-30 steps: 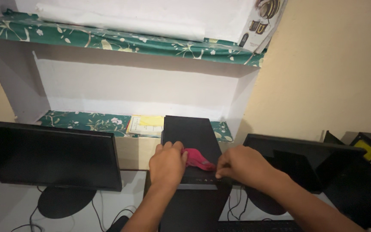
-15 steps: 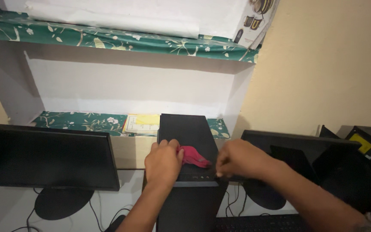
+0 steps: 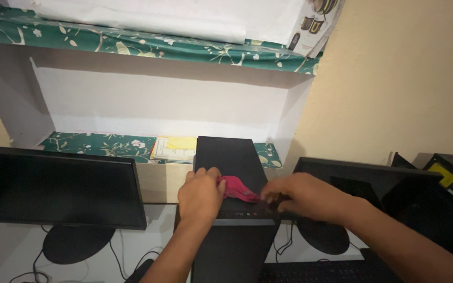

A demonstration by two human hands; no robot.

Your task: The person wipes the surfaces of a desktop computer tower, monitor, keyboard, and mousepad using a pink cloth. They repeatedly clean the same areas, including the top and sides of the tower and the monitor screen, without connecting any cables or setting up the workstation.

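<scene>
A black computer tower stands in the middle, its flat top facing me. A small red cloth lies on the front part of that top. My left hand rests on the tower's top and holds the cloth's left end. My right hand pinches the cloth's right end at the tower's front right corner. The cloth is stretched between both hands. Small lit buttons show on the tower's front edge, just below my hands.
A dark monitor stands to the left, another dark monitor to the right. Behind is a wall shelf with green patterned lining and yellow papers. Cables lie on the white desk; a keyboard sits below.
My right hand has shifted slightly left and closed onto the cloth's right end. The view tilted slightly. My left hand has stayed in place.
</scene>
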